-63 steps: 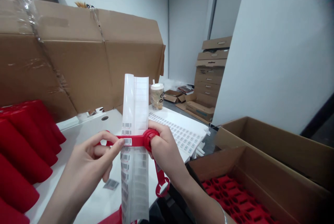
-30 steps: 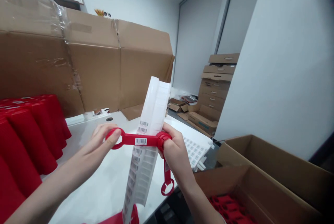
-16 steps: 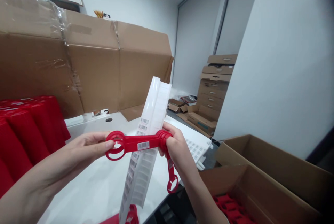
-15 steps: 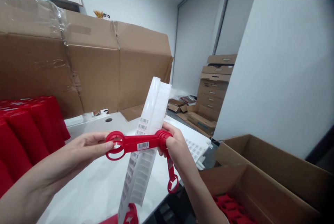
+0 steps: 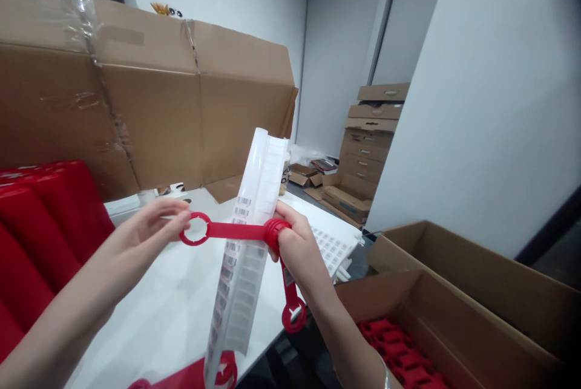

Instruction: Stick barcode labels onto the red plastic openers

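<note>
My left hand (image 5: 157,228), thumb and fingers closed together, pinches the left ring of a flat red ring-ended strip (image 5: 236,231). That strip stretches sideways to my right hand (image 5: 297,244), which grips a stack of the red rings (image 5: 276,233). Below my right fist hangs another red ring-ended strip (image 5: 294,310), a small label on its shaft. A curled white sheet of barcode labels (image 5: 247,292) stands upright behind the stretched strip, against my right fingers. I cannot tell how firmly that hand holds the sheet. More red pieces (image 5: 181,375) lie at the bottom edge, partly behind the sheet.
A white table (image 5: 149,316) lies below my hands, with label sheets (image 5: 333,250) at its right. Open cardboard boxes (image 5: 454,310) stand at right, one holding red pieces (image 5: 399,353). Large cartons (image 5: 149,104) stand behind, red stacks (image 5: 54,213) at left, stacked boxes (image 5: 370,141) farther back.
The barcode-labelled strip no longer spans my hands; a single strip without a visible label is stretched there now. My left hand has shifted slightly left and up. The view has tilted down slightly.
</note>
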Action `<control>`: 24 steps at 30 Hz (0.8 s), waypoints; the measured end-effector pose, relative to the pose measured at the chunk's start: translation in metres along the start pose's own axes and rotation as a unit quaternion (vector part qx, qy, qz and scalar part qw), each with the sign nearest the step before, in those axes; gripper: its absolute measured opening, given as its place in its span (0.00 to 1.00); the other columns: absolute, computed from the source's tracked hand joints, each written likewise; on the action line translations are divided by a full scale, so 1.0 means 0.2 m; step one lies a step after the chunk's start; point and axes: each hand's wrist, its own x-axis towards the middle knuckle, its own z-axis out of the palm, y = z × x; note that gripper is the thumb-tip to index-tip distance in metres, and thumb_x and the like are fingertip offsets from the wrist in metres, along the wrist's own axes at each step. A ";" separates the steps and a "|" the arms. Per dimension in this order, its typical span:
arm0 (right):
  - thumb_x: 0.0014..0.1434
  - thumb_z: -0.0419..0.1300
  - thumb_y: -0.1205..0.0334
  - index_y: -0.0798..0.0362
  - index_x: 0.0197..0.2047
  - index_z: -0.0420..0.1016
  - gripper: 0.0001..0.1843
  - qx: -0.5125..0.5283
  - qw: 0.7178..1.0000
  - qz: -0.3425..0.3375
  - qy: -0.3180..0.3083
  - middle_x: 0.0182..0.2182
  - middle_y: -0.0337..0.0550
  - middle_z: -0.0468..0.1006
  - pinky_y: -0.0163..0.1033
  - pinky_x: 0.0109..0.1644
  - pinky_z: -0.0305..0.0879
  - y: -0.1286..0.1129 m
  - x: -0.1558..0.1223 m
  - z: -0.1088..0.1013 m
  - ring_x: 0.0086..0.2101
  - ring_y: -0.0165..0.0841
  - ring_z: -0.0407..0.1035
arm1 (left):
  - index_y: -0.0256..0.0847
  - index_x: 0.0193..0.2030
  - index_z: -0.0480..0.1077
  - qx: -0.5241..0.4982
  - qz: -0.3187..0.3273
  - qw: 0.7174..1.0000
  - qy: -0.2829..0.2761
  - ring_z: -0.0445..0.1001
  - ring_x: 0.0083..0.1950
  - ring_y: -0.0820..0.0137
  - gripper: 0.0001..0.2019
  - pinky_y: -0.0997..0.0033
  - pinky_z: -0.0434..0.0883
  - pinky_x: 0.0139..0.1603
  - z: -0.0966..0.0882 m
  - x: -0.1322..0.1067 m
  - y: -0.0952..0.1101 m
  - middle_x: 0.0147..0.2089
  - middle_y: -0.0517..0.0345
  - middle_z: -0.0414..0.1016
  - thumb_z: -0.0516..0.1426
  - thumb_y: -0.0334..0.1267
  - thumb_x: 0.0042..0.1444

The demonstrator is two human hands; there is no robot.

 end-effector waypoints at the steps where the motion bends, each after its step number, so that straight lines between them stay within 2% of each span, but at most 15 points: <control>1: 0.43 0.47 0.73 0.53 0.32 0.72 0.17 0.000 1.000 -0.003 0.002 0.18 0.31 0.66 0.31 0.18 0.50 0.01 0.00 0.00 0.17 0.25 0.53 | 0.49 0.51 0.73 0.018 0.024 0.998 0.048 0.78 0.48 0.62 0.21 0.67 0.74 0.46 -0.01 0.00 0.00 0.49 0.57 0.80 0.60 0.59 0.58; 3: 0.43 0.47 0.73 0.53 0.32 0.72 0.17 0.002 1.000 -0.006 0.004 0.18 0.31 0.67 0.31 0.18 0.50 0.02 0.00 0.01 0.17 0.25 0.53 | 0.52 0.51 0.73 0.023 0.031 0.991 0.125 0.77 0.44 0.68 0.22 0.75 0.72 0.42 -0.03 -0.02 0.01 0.47 0.62 0.79 0.64 0.58 0.53; 5: 0.43 0.46 0.74 0.52 0.32 0.72 0.17 0.001 1.000 -0.009 0.004 0.18 0.30 0.66 0.31 0.18 0.51 0.03 0.00 0.02 0.17 0.25 0.54 | 0.53 0.49 0.74 0.010 0.029 0.991 0.133 0.74 0.31 0.73 0.22 0.78 0.69 0.31 -0.04 -0.06 0.04 0.32 0.66 0.78 0.67 0.57 0.49; 7: 0.44 0.46 0.74 0.52 0.33 0.72 0.17 0.001 1.000 -0.012 0.002 0.18 0.30 0.66 0.31 0.18 0.51 0.02 0.00 0.04 0.17 0.25 0.54 | 0.52 0.50 0.74 -0.006 -0.006 0.998 0.070 0.66 0.19 0.76 0.24 0.78 0.65 0.24 -0.02 -0.11 0.08 0.16 0.71 0.69 0.67 0.57 0.48; 9: 0.46 0.47 0.75 0.52 0.34 0.74 0.18 0.004 1.000 -0.017 -0.002 0.18 0.30 0.66 0.31 0.19 0.51 0.02 -0.02 0.05 0.18 0.25 0.54 | 0.51 0.53 0.73 -0.003 -0.057 0.998 0.003 0.61 0.12 0.78 0.27 0.77 0.62 0.20 0.02 -0.15 0.10 0.10 0.72 0.64 0.65 0.60 0.49; 11: 0.48 0.47 0.75 0.51 0.34 0.75 0.18 0.007 1.000 -0.024 -0.006 0.18 0.30 0.66 0.31 0.19 0.51 0.01 -0.04 0.06 0.18 0.25 0.54 | 0.50 0.55 0.72 0.014 -0.085 0.996 -0.019 0.60 0.10 0.77 0.30 0.77 0.60 0.18 0.06 -0.17 0.11 0.09 0.71 0.64 0.63 0.63 0.49; 16: 0.50 0.48 0.76 0.51 0.36 0.77 0.19 0.025 0.999 -0.035 -0.001 0.19 0.30 0.67 0.32 0.20 0.51 0.00 -0.07 0.07 0.19 0.25 0.55 | 0.48 0.52 0.75 0.030 -0.079 0.996 -0.002 0.60 0.10 0.73 0.32 0.77 0.57 0.12 0.10 -0.15 0.04 0.09 0.68 0.64 0.63 0.66 0.46; 19: 0.51 0.48 0.76 0.51 0.35 0.76 0.18 0.039 0.999 -0.027 0.005 0.17 0.29 0.66 0.32 0.20 0.51 0.00 -0.08 0.08 0.18 0.25 0.55 | 0.47 0.51 0.76 0.003 -0.057 0.998 0.000 0.63 0.10 0.72 0.30 0.76 0.62 0.12 0.11 -0.13 0.01 0.09 0.67 0.65 0.65 0.64 0.46; 24: 0.50 0.48 0.75 0.51 0.34 0.75 0.17 0.055 0.998 -0.015 0.002 0.16 0.29 0.65 0.31 0.20 0.52 0.00 -0.07 0.09 0.17 0.24 0.55 | 0.45 0.52 0.76 -0.014 -0.037 0.999 -0.001 0.66 0.12 0.71 0.29 0.76 0.66 0.13 0.13 -0.12 0.02 0.10 0.67 0.66 0.66 0.60 0.47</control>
